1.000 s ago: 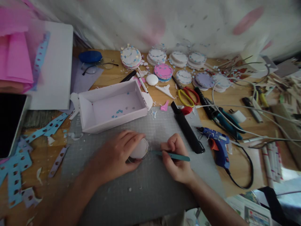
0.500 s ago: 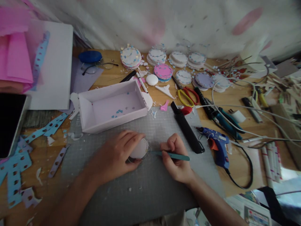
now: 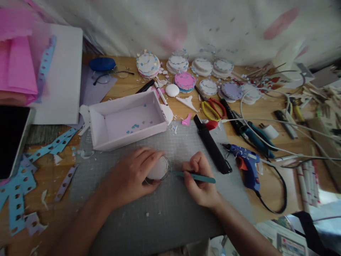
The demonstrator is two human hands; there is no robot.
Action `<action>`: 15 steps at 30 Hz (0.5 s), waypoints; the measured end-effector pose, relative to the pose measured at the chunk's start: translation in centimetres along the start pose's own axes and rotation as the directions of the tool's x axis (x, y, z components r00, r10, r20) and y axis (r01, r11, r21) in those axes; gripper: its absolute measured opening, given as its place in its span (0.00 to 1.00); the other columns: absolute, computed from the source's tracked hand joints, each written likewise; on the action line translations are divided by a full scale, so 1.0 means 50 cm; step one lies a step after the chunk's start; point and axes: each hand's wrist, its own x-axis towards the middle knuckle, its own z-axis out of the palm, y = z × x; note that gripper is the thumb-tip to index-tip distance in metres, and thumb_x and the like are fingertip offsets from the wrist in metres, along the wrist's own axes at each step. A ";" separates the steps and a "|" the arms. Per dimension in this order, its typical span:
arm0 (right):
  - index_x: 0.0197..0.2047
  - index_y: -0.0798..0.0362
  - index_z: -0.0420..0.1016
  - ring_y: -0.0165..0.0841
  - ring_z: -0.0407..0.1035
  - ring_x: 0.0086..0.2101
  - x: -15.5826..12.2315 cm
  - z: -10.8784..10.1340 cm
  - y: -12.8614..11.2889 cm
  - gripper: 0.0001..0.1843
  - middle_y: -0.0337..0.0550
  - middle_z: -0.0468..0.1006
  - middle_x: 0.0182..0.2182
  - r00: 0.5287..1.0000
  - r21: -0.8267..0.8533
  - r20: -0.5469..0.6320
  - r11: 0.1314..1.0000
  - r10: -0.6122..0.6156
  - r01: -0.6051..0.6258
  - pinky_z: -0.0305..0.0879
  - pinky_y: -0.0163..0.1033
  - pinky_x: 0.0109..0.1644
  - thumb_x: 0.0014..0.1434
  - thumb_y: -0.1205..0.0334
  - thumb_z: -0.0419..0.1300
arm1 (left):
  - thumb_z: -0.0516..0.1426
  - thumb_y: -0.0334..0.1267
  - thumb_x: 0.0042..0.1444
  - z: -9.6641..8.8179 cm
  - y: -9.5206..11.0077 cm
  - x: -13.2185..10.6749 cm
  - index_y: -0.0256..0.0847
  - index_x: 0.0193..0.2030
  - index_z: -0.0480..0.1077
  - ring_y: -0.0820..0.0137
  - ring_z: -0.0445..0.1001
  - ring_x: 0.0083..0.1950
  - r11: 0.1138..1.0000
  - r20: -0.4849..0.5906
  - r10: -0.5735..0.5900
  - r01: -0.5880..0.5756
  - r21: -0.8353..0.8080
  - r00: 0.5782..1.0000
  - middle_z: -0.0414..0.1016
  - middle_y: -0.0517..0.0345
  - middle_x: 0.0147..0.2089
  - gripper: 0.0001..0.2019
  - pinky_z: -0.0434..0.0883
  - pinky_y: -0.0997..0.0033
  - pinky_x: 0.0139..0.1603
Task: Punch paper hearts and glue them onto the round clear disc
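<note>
My left hand [image 3: 135, 174] is closed round the left side of a small round white disc [image 3: 158, 169] with a thin wire-like edging. The disc is held low over the grey cutting mat [image 3: 128, 227]. In my right hand [image 3: 199, 181] is a slim teal tool [image 3: 202, 177], gripped like a pen; it looks like tweezers. Its tip points left at the disc's right edge, and whether it touches is too blurred to tell. Behind my hands stands a white open box [image 3: 102, 145] with several small blue paper pieces [image 3: 135, 126] on its floor.
Finished-looking round discs [image 3: 185, 81] stand in stacks at the back. On the right lie a black cutter [image 3: 213, 147], yellow-and-red-handled scissors [image 3: 213, 108], a blue glue gun [image 3: 249, 163] and looping white cables. Punched blue paper strips [image 3: 17, 202] and a dark-screened device [image 3: 13, 142] are left.
Almost nothing differs. My right hand and the teal tool have shifted very slightly to the right; the left hand and the disc stay put.
</note>
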 end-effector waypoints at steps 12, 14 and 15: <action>0.34 0.46 0.48 0.26 0.44 0.21 0.003 0.005 -0.002 0.16 0.27 0.50 0.23 1.000 -0.051 0.002 0.999 -0.009 0.009 0.43 0.34 0.24 0.57 0.75 0.51 | 0.62 0.31 0.55 -0.001 0.000 0.001 0.36 0.62 0.60 0.58 0.69 0.59 1.000 -0.002 0.000 0.000 -0.003 1.000 0.72 0.47 0.55 0.28 0.69 0.56 0.59; 0.34 0.46 0.48 0.26 0.44 0.21 0.003 0.004 -0.003 0.15 0.28 0.50 0.23 1.000 -0.052 0.004 0.999 -0.003 0.004 0.43 0.34 0.24 0.57 0.75 0.52 | 0.62 0.31 0.55 -0.001 0.000 0.002 0.37 0.62 0.60 0.58 0.69 0.58 1.000 0.005 -0.002 0.002 -0.005 1.000 0.72 0.47 0.55 0.28 0.69 0.56 0.59; 0.34 0.46 0.48 0.26 0.44 0.21 0.003 0.004 -0.003 0.15 0.28 0.50 0.23 1.000 -0.049 0.005 0.999 0.000 0.001 0.43 0.34 0.24 0.58 0.74 0.52 | 0.62 0.31 0.55 -0.001 0.000 0.002 0.37 0.62 0.60 0.58 0.68 0.58 1.000 0.008 -0.004 0.004 -0.007 1.000 0.72 0.47 0.55 0.28 0.69 0.56 0.59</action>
